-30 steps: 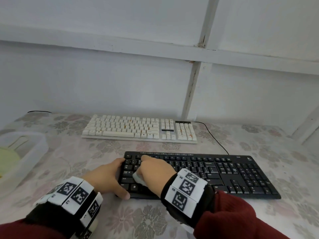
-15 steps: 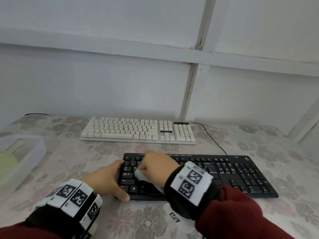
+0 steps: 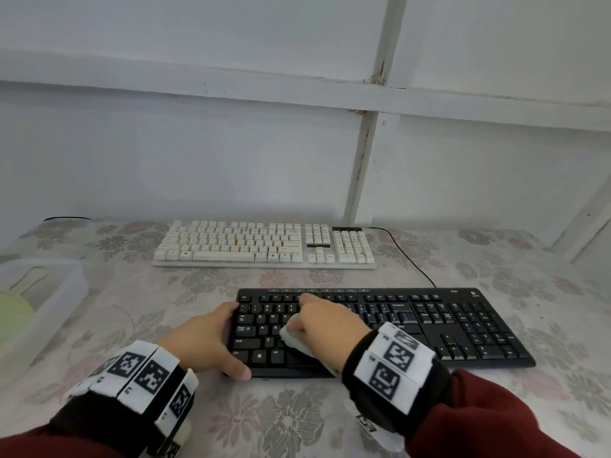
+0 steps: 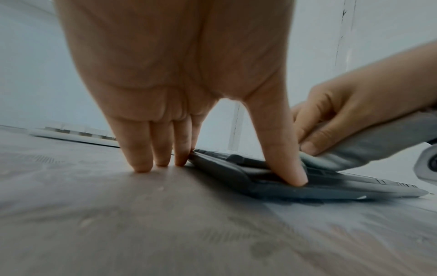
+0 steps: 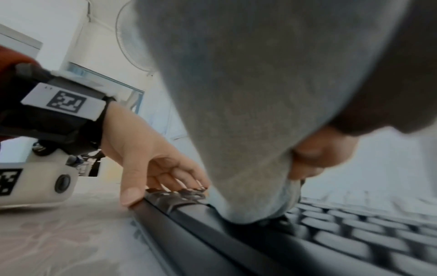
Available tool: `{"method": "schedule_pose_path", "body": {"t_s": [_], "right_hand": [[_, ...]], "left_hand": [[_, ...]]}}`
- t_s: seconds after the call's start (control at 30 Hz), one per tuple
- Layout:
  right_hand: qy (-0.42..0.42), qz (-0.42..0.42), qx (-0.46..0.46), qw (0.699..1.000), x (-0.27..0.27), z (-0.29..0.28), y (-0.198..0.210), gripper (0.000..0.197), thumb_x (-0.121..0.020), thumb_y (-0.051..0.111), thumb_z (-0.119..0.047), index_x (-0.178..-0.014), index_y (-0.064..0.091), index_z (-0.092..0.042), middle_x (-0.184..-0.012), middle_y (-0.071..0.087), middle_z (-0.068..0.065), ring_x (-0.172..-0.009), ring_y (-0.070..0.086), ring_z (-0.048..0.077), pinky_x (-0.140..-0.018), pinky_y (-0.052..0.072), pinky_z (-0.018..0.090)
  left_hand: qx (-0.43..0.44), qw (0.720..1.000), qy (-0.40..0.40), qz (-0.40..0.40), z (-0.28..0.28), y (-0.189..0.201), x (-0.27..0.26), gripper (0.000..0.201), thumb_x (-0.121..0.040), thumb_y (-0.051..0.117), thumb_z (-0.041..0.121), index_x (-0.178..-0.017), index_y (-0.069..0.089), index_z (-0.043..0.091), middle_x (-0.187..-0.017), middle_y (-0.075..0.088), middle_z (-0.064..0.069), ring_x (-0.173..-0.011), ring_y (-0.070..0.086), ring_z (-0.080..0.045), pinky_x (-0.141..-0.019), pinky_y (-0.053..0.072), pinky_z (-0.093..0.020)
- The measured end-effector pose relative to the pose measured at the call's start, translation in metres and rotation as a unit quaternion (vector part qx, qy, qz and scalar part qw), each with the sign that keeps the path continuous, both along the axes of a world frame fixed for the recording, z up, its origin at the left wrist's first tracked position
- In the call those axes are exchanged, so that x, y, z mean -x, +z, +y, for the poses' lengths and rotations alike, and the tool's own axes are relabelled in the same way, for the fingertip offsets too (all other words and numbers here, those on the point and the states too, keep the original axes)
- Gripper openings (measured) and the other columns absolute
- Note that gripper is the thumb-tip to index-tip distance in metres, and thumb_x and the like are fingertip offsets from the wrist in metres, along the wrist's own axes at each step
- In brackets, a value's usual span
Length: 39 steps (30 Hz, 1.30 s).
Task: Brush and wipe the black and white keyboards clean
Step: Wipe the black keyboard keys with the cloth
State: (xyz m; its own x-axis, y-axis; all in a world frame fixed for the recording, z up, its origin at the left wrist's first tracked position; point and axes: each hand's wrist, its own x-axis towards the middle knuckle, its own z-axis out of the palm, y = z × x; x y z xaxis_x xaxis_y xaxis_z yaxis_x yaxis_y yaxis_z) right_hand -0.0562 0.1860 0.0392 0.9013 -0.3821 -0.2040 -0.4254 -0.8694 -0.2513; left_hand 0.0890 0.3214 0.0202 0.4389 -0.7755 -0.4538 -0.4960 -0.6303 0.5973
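Observation:
The black keyboard (image 3: 429,325) lies near me on the floral tablecloth, with the white keyboard (image 3: 264,246) behind it. My left hand (image 3: 224,340) braces the black keyboard's left end. Its thumb (image 4: 283,158) presses on the front edge, and its straight fingers (image 4: 141,155) touch the table beside the keyboard. My right hand (image 3: 317,320) grips a bunched pale grey cloth (image 3: 292,340) and presses it on the keys of the left half. In the right wrist view the cloth (image 5: 248,112) fills most of the frame above the black keys (image 5: 331,233).
A clear plastic container (image 3: 49,292) holding something pale green (image 3: 10,315) stands at the table's left edge. A black cable (image 3: 413,259) runs from the white keyboard's back right toward the black one. A white panelled wall closes the far side.
My right hand has slid the cloth a little to the right and farther back across the black keys. The left hand keeps its hold on the keyboard's end.

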Motion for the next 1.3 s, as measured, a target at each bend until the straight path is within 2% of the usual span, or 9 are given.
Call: {"method": "schedule_pose_path", "body": {"t_s": [0.13, 0.27, 0.33, 0.47, 0.7, 0.9, 1.0, 1.13, 1.3], "right_hand": [[-0.046, 0.016, 0.019, 0.999, 0.015, -0.02, 0.005, 0.032, -0.088, 0.047, -0.026, -0.062, 0.035, -0.012, -0.083, 0.044, 0.002, -0.062, 0.042, 0.023, -0.057, 0.035, 0.026], [-0.046, 0.008, 0.017, 0.999, 0.016, -0.021, 0.014, 0.035, -0.09, 0.048, -0.02, -0.057, 0.041, -0.01, -0.085, 0.042, 0.001, -0.073, 0.051, 0.025, -0.078, 0.045, 0.029], [-0.042, 0.014, 0.013, 0.999, 0.019, -0.015, 0.01, 0.037, -0.092, 0.043, -0.018, -0.056, 0.035, -0.014, -0.074, 0.026, -0.004, -0.06, 0.037, 0.02, -0.073, 0.038, 0.028], [-0.073, 0.008, 0.02, 0.997, 0.035, -0.024, 0.001, 0.03, -0.089, 0.041, -0.018, -0.06, 0.039, -0.012, -0.076, 0.027, -0.002, -0.053, 0.026, 0.015, -0.06, 0.032, 0.023], [-0.085, 0.023, 0.06, 0.994, 0.081, -0.055, 0.012, 0.039, -0.091, 0.043, -0.023, -0.054, 0.031, -0.02, -0.086, 0.035, -0.001, -0.075, 0.047, 0.022, -0.059, 0.034, 0.024], [-0.142, 0.04, 0.097, 0.984, 0.109, -0.077, 0.016, 0.047, -0.094, 0.045, -0.03, -0.052, 0.031, -0.016, -0.073, 0.028, -0.007, -0.062, 0.043, 0.017, -0.061, 0.037, 0.024], [-0.18, 0.047, 0.106, 0.977, 0.101, -0.082, 0.021, 0.045, -0.092, 0.049, -0.029, -0.052, 0.032, -0.015, -0.086, 0.046, -0.003, -0.064, 0.048, 0.018, -0.066, 0.045, 0.024], [-0.119, 0.008, 0.043, 0.992, 0.057, -0.052, 0.024, 0.042, -0.092, 0.051, -0.037, -0.056, 0.042, -0.017, -0.106, 0.054, 0.002, -0.077, 0.062, 0.019, -0.088, 0.052, 0.036], [-0.032, 0.022, 0.028, 0.999, 0.017, -0.013, 0.007, 0.024, -0.089, 0.048, -0.021, -0.077, 0.061, -0.005, -0.101, 0.047, 0.006, -0.067, 0.048, 0.025, -0.081, 0.048, 0.035]], "left_hand": [[0.009, 1.0, 0.004, 0.011, 0.001, -0.002, -0.001, 0.111, -0.059, 0.088, 0.026, -0.145, 0.017, 0.028, -0.139, 0.041, 0.011, -0.113, 0.04, -0.006, -0.096, 0.031, -0.021], [0.011, 1.0, 0.005, 0.008, 0.002, -0.005, -0.002, 0.115, -0.057, 0.088, 0.029, -0.146, 0.016, 0.028, -0.139, 0.041, 0.011, -0.114, 0.04, -0.007, -0.096, 0.032, -0.022], [0.012, 1.0, 0.002, 0.004, 0.002, -0.004, -0.002, 0.116, -0.058, 0.088, 0.028, -0.147, 0.014, 0.026, -0.142, 0.039, 0.009, -0.115, 0.04, -0.007, -0.095, 0.032, -0.021], [0.012, 1.0, -0.004, 0.005, 0.001, -0.004, -0.003, 0.115, -0.058, 0.087, 0.029, -0.147, 0.014, 0.027, -0.143, 0.038, 0.009, -0.117, 0.039, -0.007, -0.097, 0.032, -0.022], [0.013, 1.0, -0.002, 0.003, 0.001, -0.006, -0.003, 0.114, -0.058, 0.088, 0.028, -0.146, 0.016, 0.027, -0.143, 0.038, 0.01, -0.121, 0.039, -0.008, -0.102, 0.031, -0.024], [0.016, 1.0, 0.001, 0.006, 0.001, -0.007, -0.004, 0.116, -0.056, 0.089, 0.028, -0.146, 0.016, 0.027, -0.143, 0.038, 0.011, -0.123, 0.039, -0.008, -0.1, 0.031, -0.023], [0.017, 1.0, 0.001, 0.009, 0.0, -0.007, -0.003, 0.113, -0.058, 0.088, 0.026, -0.146, 0.017, 0.026, -0.135, 0.039, 0.014, -0.115, 0.037, -0.004, -0.097, 0.03, -0.021], [0.013, 1.0, 0.003, 0.006, 0.001, -0.007, -0.004, 0.115, -0.056, 0.088, 0.028, -0.146, 0.017, 0.027, -0.141, 0.039, 0.01, -0.12, 0.039, -0.007, -0.1, 0.031, -0.023], [0.007, 1.0, 0.002, -0.002, 0.001, -0.005, -0.003, 0.122, -0.051, 0.087, 0.035, -0.147, 0.014, 0.027, -0.144, 0.037, 0.009, -0.128, 0.039, -0.012, -0.104, 0.031, -0.027]]}}
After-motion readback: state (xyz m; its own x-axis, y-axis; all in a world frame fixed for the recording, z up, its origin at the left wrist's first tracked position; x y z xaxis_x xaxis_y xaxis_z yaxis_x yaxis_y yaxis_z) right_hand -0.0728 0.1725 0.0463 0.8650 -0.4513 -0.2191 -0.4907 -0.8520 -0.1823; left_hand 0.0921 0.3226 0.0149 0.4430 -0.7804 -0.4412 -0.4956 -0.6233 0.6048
